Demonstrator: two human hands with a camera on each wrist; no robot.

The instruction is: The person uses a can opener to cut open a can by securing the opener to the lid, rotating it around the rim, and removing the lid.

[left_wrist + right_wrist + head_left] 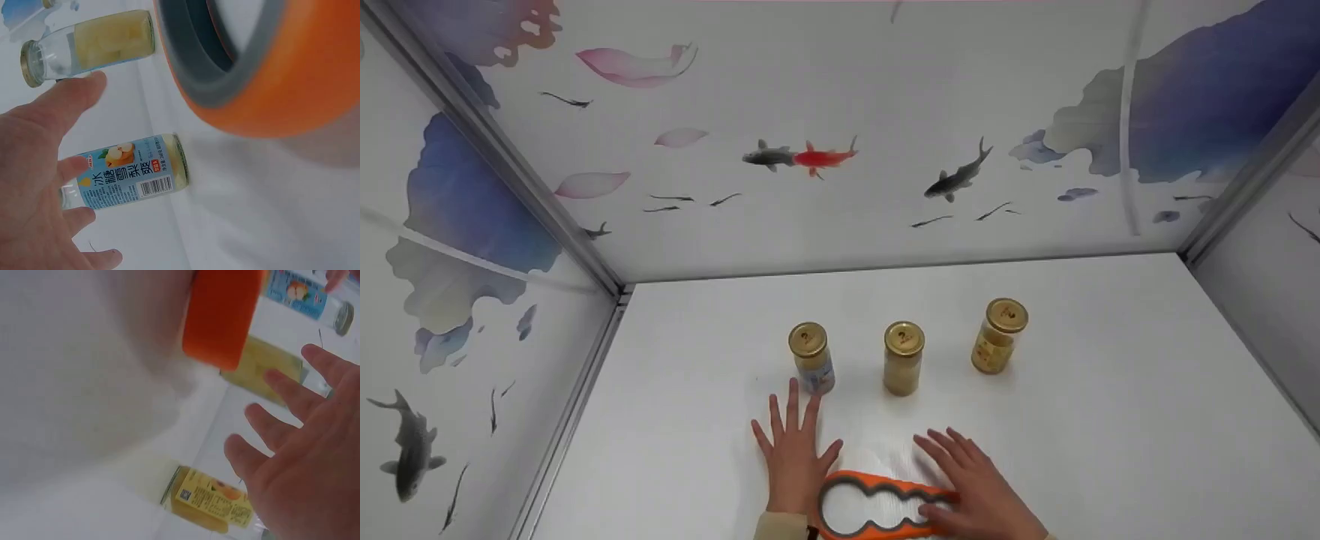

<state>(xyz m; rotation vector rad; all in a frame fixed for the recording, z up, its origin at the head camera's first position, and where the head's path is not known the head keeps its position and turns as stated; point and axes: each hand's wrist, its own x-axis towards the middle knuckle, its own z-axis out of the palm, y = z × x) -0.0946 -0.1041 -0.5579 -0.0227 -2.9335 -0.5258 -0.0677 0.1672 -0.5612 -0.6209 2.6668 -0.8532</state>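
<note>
A jar opener (885, 480), orange with grey scalloped inner edges, lies between my two hands at the near side of the table. My left hand (795, 457) is spread, fingertips pointing toward the blue-labelled jar (816, 367). The right hand (979, 484) is over the opener's right end, fingers extended and apart; whether it touches the opener I cannot tell. Beyond the hands stand a middle jar (902, 369) with pale contents and a yellow-labelled jar (994, 349) farther right. All three glass jars wear gold lids. Fruit pictures show on the blue label (126, 174) and yellow label (216, 495).
The white table (697, 360) is bounded by a back panel (877, 82) painted with fish and petals. Side panels rise at left (480, 315) and right (1271, 300), joined to the back by metal corner posts.
</note>
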